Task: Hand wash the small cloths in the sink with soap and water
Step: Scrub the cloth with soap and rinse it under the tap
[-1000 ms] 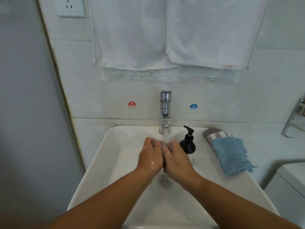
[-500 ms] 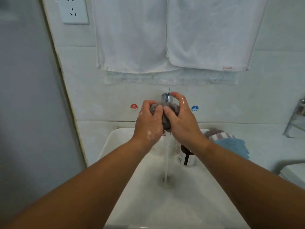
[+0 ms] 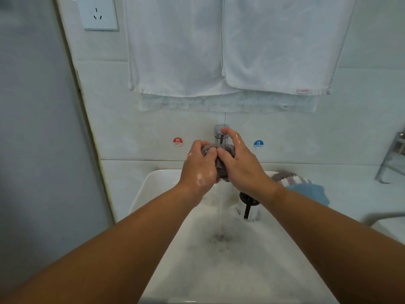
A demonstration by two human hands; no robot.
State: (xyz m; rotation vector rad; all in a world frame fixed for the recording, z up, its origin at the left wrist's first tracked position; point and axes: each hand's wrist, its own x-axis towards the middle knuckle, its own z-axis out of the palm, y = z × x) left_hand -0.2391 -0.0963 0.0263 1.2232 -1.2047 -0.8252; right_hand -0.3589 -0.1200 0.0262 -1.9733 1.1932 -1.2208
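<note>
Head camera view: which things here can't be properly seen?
Small grey cloth: mostly wrapped inside the left hand and right hand.
Chrome tap: spout behind the hands, head view.
Dark soap pump bottle: top behind right wrist; label too small.
Folded blue cloth: partly behind right forearm.

White towels (image 3: 278, 44) hanging; socket (image 3: 98, 13) upper left; hot sticker (image 3: 177, 141), cold sticker (image 3: 258, 143) below.

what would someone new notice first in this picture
The left hand and right hand grip a small grey cloth at centre, in front of the tap, with a stream of water falling into the sink below. White towels hang on the wall above; a blue cloth lies right of the sink.
</note>
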